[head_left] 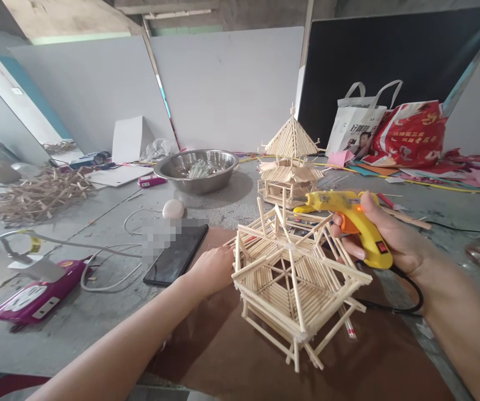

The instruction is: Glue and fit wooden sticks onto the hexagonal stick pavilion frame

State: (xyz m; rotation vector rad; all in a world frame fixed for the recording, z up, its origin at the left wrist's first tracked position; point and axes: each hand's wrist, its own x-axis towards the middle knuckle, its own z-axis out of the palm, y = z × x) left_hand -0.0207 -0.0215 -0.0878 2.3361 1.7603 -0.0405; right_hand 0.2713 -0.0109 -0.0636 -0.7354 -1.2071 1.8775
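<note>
Stick frame (296,295), six-sided, between my two grips, over a brown sheet (219,348) spread on the table (77,314). Just left of my left grip (215,269) lies a black phone (179,262); that grip meets the frame's left side, fingers hidden by the sticks, so I cannot tell how far they close. Between the grips, the frame should prove light and dry, unlikely to slip, stiff along each stick yet fragile at its joined corners. I judge the rim bars beside a corner the best hold, under gentle pressure; the thin uprights could snap loose. My right grip (384,228) wraps a yellow glue gun (335,200), nozzle near the frame's far side.
</note>
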